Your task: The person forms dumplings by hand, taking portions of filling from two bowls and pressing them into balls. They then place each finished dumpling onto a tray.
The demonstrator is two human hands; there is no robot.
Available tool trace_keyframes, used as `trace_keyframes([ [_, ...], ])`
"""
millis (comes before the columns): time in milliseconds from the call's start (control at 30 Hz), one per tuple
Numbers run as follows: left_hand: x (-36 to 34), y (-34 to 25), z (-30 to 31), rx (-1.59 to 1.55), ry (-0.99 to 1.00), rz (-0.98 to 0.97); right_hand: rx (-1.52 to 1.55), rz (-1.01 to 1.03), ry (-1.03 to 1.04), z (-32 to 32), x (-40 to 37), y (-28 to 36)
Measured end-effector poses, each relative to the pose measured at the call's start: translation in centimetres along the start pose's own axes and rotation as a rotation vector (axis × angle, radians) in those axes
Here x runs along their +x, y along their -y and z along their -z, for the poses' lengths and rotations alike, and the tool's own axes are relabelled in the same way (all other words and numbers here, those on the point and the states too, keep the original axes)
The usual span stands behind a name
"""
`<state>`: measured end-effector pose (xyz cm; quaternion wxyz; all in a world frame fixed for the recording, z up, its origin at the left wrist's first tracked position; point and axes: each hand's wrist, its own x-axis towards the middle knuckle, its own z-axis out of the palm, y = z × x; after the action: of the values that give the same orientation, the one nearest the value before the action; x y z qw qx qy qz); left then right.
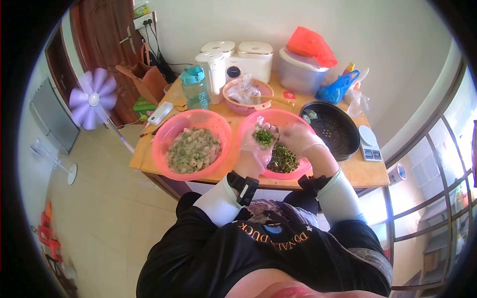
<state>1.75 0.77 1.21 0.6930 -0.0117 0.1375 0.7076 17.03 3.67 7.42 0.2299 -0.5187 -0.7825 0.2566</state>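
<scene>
Left hand (252,144) cupped palm-up, right hand (302,140) just beside it, apparently curled.

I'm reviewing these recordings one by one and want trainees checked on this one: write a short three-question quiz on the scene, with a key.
1. True or false: the left hand holds chopped greens.
2. Which stands right of the round black pan? A: a fan; B: a kitchen scale; C: a teal bottle.
3. How many large pink bowls stand along the near edge of the table?

Key: 1. True. 2. B. 3. Two.
</scene>
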Motion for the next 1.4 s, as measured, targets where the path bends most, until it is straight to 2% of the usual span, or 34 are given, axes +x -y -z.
trace_keyframes([
  [33, 0.0, 0.0, 0.3, -0.002, 0.037, 0.014, -0.350, 0.010, 0.245, -0.1, -0.4, -0.6],
  [100, -0.5, 0.1, -0.1, 0.005, 0.023, 0.004, -0.260, -0.020, 0.192, -0.3, -1.5, -0.9],
  [200, -0.4, 0.1, 0.1, 0.007, 0.037, -0.002, 0.106, 0.100, -0.177, -1.5, -2.3, -0.5],
  [233, -0.2, 0.0, 0.5, 0.007, 0.067, 0.007, 0.109, 0.098, -0.177, -2.1, -2.4, -0.3],
  [267, 0.5, 0.2, 1.5, 0.010, 0.065, 0.008, 0.091, 0.306, -0.222, -2.8, -2.4, -0.2],
  [300, 1.1, 0.3, 2.5, 0.180, 0.143, -0.086, 0.071, 0.513, -0.267, -3.5, -2.4, 0.0],
  [333, 1.9, 0.4, 3.5, 0.350, 0.221, -0.181, 0.022, 0.492, -0.230, -4.2, -2.3, 0.1],
  [367, 1.8, 0.2, 3.2, 0.351, 0.221, -0.180, -0.008, 0.539, -0.245, -5.1, -1.9, -0.1],
  [433, 1.7, -0.4, 2.6, 0.025, 0.153, 0.128, -0.058, 0.547, -0.222, -6.1, -1.4, -0.3],
  [567, 2.0, -0.1, 2.6, 0.013, 0.092, 0.078, -0.001, 0.604, -0.226, -6.0, -1.3, 0.0],
  [667, 3.4, 0.3, 4.5, -0.060, 0.189, 0.158, 0.080, 0.573, -0.194, -6.3, -0.9, -0.6],
  [733, 3.5, 0.5, 4.9, -0.012, 0.282, 0.148, 0.042, 0.704, -0.209, -6.5, -0.7, -1.2],
  [767, 3.2, 0.6, 4.6, -0.012, 0.280, 0.149, 0.042, 0.702, -0.208, -6.4, -0.9, -0.9],
  [833, 2.7, 0.7, 4.0, 0.015, 0.192, 0.082, 0.041, 0.502, -0.257, -6.3, -1.7, 0.0],
  [867, 2.8, 0.7, 4.1, 0.015, 0.189, 0.082, 0.043, 0.500, -0.256, -6.3, -1.8, 0.0],
  [933, 3.1, 0.7, 4.1, 0.049, 0.267, 0.086, 0.060, 0.587, -0.486, -5.8, -2.0, -0.3],
  [1067, 2.7, 0.2, 3.5, -0.008, 0.194, 0.099, 0.159, 0.509, -0.468, -5.7, -1.9, -0.6],
  [1133, 2.3, 0.3, 3.3, 0.059, 0.174, 0.102, -0.046, 0.664, -0.358, -6.2, -1.6, -1.1],
  [1167, 1.9, 0.3, 2.8, 0.059, 0.171, 0.103, -0.044, 0.662, -0.357, -6.3, -1.8, -0.7],
  [1233, 1.4, 0.3, 1.9, 0.061, 0.098, 0.059, -0.247, 0.633, -0.280, -6.5, -2.8, 0.4],
  [1400, 1.6, 0.0, 2.2, 0.092, 0.091, 0.064, -0.329, 0.710, -0.293, -7.3, -2.1, -0.5],
])
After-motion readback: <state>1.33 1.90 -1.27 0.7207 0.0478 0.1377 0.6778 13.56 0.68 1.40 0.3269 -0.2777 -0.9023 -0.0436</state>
